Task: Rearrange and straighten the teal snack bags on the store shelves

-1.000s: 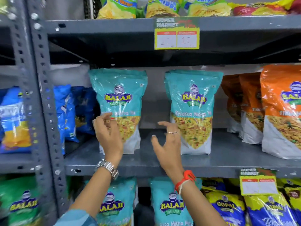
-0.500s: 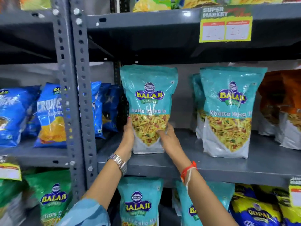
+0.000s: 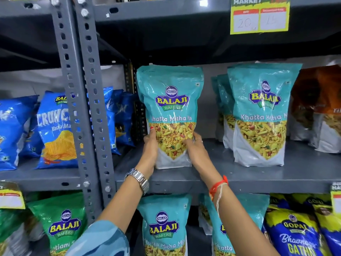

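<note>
A teal Balaji snack bag (image 3: 170, 100) stands upright at the left end of the grey middle shelf (image 3: 249, 180). My left hand (image 3: 150, 146) clasps its lower left side and my right hand (image 3: 196, 149) its lower right side. A second teal bag (image 3: 262, 115) stands upright to the right, with more teal bags (image 3: 220, 100) behind it. On the shelf below, two more teal bags (image 3: 164, 226) show, the right one (image 3: 258, 207) partly hidden by my right forearm.
Grey perforated uprights (image 3: 81, 100) divide the shelving. Blue chip bags (image 3: 55, 126) fill the left bay, orange bags (image 3: 321, 108) stand at the right. Green bags (image 3: 62, 228) and dark blue Gopal bags (image 3: 295, 235) sit below. A yellow price tag (image 3: 259, 15) hangs above.
My hands moved from open in front of the shelf to both sides of the left teal bag and closed on it. The view shifted left and closer.
</note>
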{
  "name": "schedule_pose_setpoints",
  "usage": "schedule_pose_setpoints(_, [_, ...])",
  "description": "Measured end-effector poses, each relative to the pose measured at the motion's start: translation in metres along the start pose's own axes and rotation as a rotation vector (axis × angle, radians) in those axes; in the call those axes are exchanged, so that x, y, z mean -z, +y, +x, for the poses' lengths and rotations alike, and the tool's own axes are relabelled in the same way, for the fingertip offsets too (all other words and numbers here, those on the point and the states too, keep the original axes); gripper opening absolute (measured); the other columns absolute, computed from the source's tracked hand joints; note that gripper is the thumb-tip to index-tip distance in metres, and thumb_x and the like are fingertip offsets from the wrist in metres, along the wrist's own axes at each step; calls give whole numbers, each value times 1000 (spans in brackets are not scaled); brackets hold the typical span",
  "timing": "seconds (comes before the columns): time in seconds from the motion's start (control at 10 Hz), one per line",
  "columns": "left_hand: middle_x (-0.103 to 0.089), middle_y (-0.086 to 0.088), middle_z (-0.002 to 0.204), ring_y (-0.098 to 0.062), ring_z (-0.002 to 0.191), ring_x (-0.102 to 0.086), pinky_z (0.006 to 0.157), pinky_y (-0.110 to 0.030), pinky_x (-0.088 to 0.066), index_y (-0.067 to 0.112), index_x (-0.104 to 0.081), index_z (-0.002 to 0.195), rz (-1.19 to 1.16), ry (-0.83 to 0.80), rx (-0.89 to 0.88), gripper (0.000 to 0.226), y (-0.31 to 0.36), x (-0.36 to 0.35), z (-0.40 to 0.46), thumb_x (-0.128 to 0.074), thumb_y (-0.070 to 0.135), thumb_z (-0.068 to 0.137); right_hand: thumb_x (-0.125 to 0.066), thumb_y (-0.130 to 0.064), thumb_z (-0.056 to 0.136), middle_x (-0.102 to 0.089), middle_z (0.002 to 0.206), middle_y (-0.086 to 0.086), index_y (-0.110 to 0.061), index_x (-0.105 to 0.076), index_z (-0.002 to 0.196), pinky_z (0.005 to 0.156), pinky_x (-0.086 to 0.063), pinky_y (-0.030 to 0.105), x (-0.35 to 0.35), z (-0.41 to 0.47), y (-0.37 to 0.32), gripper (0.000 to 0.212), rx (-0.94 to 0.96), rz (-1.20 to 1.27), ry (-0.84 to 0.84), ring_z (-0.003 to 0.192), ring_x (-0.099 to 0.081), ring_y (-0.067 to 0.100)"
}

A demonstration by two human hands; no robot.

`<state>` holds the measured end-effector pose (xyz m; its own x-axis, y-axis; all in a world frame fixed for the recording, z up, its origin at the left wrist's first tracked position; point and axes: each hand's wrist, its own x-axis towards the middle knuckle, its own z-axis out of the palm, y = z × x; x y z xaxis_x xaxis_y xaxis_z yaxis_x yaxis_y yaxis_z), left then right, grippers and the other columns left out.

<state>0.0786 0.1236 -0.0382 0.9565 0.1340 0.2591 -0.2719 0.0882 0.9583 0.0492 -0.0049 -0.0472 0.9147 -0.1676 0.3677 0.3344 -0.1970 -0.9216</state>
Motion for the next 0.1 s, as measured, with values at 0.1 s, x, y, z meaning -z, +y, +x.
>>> schedule_pose_setpoints(0.1, [-44,-7,136,-23,122,-45,107,-41,-34,16,-25,137,46,80,-35,67,-2,1,-1,-27,61,87,-51,-29,90,-48,136,11,-17,-32,136,94,-37,34,6,-5,-1,51,43,19,140,120,-48,26])
